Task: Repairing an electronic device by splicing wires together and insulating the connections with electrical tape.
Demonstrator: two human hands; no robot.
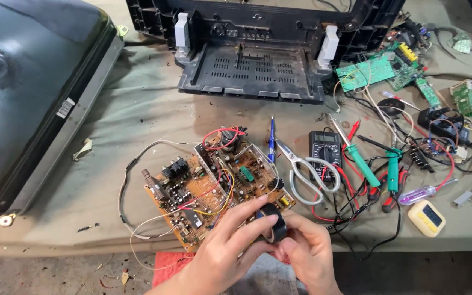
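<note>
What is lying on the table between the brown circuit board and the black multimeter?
In the head view, white-handled scissors and a blue pen lie between the brown circuit board and the black multimeter.

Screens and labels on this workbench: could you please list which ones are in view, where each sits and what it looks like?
Multimeter: right of the scissors, dark upright rectangle with a small grey display at its top.
Timer: near the bench's right front edge, pale yellow rounded box with a dark screen.
Picture tube: far left, large dark glass with a small pale sticker on its side.
</note>
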